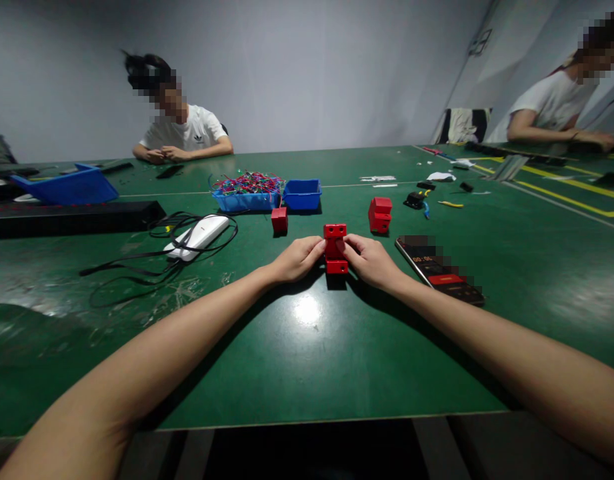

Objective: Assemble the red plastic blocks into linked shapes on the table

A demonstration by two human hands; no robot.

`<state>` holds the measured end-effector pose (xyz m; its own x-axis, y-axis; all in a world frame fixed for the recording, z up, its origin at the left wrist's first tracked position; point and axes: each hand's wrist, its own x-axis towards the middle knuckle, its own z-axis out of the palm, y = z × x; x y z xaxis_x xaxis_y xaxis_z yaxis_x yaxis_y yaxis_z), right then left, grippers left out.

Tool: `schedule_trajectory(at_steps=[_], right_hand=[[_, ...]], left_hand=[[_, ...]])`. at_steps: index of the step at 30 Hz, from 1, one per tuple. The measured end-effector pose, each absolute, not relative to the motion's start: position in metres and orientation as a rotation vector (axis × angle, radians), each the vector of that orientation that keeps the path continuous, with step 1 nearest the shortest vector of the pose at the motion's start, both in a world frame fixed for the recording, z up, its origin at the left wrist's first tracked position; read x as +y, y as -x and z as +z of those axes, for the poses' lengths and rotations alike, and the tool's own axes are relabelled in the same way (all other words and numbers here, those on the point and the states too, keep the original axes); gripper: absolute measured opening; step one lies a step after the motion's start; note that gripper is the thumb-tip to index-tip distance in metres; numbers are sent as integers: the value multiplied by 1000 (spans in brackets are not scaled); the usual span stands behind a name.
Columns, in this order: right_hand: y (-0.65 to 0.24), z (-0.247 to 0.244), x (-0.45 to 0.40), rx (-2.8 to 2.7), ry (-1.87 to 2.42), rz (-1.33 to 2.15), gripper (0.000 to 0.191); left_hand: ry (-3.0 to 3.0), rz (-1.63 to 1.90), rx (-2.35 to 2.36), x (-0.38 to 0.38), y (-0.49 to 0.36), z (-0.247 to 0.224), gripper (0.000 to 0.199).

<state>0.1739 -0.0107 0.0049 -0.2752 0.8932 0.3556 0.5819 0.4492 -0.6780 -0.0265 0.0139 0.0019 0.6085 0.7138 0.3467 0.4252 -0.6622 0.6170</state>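
A red block with small round holes stands upright between my two hands, over the green table. My left hand grips its left side, thumb toward the front. From the right, my right hand pinches the same block with the thumb on its face. Behind it to the left is a smaller red block. Another red block with a notched front rests behind my right hand. The fingers behind the held block are partly hidden.
A white power strip with black cable lies left; a phone lies right. Farther back are a blue bin of colored wires, another blue bin and pliers. Two people sit at the table.
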Motion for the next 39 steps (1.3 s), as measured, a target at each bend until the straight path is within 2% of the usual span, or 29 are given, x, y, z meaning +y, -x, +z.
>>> schedule_trajectory(at_steps=[17,39], right_hand=[[-174,5,-11,-1926,1238,583,30],[-174,2,-10,-1967,1215,580,27]], left_hand=[[-2427,813,917,12,25,2,43],[-2337,796,939,12,26,4,46]])
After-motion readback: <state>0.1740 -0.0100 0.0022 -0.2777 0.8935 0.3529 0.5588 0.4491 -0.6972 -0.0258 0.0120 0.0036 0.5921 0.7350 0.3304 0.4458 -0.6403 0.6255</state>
